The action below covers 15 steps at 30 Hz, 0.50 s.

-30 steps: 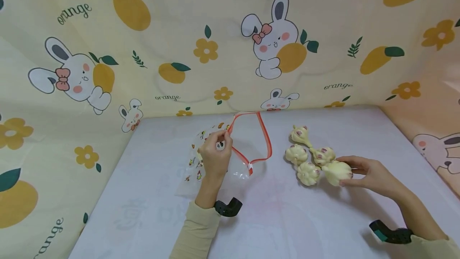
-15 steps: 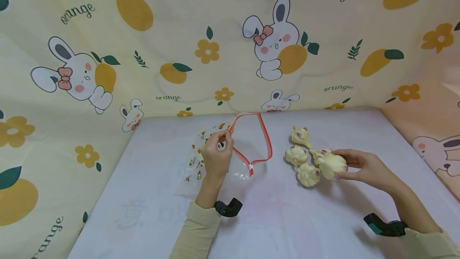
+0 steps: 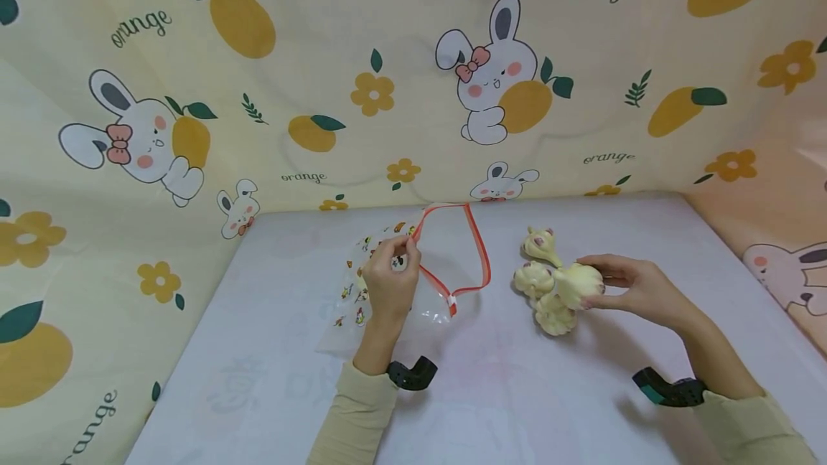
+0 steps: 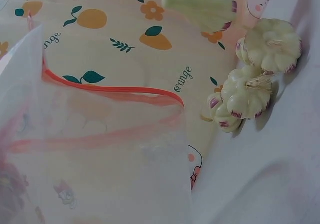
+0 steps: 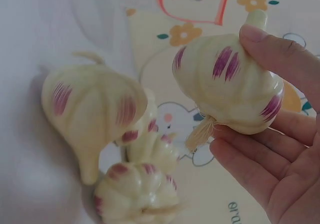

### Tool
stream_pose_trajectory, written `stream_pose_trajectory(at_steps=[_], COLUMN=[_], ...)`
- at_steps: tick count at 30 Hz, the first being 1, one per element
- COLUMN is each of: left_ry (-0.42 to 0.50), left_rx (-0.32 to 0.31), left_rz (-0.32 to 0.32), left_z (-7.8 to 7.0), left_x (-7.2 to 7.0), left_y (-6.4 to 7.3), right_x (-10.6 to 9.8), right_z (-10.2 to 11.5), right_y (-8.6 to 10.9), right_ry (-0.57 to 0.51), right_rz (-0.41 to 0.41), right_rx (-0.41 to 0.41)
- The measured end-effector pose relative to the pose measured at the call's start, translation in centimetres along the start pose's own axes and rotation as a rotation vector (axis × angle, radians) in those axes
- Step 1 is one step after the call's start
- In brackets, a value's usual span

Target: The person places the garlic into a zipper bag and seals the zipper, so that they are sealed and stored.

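In the head view my left hand (image 3: 392,275) pinches the orange-red zip edge of a clear plastic bag (image 3: 436,307) printed with small cartoon figures. The bag's mouth gapes to the right, as its orange-red rim (image 3: 479,246) shows. My right hand (image 3: 646,291) holds a pale garlic bulb (image 3: 576,285) between thumb and fingers, above several others. In the right wrist view this garlic bulb (image 5: 225,82) has purple streaks and a root tuft. From the left wrist, the bag (image 4: 120,169) fills the lower left; the left fingers are hidden there.
More garlic bulbs lie clustered on the white table (image 3: 491,393), among them one at the back (image 3: 538,244), one at the left (image 3: 533,278) and one in front (image 3: 554,316). A printed cloth (image 3: 400,70) hangs behind the table.
My right hand has lifted the garlic bulb and carried it left, over the other bulbs, partly covering them. The left hand and the bag have stayed in place.
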<state>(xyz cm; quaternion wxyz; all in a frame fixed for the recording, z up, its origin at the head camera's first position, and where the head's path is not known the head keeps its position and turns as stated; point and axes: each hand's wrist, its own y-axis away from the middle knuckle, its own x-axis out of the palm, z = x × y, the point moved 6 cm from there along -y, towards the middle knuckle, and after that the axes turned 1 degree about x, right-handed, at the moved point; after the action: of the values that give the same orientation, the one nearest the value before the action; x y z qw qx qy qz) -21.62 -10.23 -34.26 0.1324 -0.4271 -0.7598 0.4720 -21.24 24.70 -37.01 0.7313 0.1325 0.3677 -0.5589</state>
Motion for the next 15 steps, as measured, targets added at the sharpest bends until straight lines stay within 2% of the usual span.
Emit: stream_pose_trajectory(at_steps=[15], left_ry=[0.009], left_rx=[0.021], left_rz=[-0.021], left_z=[-0.2], left_x=[-0.1], left_y=[-0.1], right_x=[1.9], right_z=[1.8], right_y=[-2.2], right_ry=[-0.083], right_rz=[0.013], right_rx=[0.034])
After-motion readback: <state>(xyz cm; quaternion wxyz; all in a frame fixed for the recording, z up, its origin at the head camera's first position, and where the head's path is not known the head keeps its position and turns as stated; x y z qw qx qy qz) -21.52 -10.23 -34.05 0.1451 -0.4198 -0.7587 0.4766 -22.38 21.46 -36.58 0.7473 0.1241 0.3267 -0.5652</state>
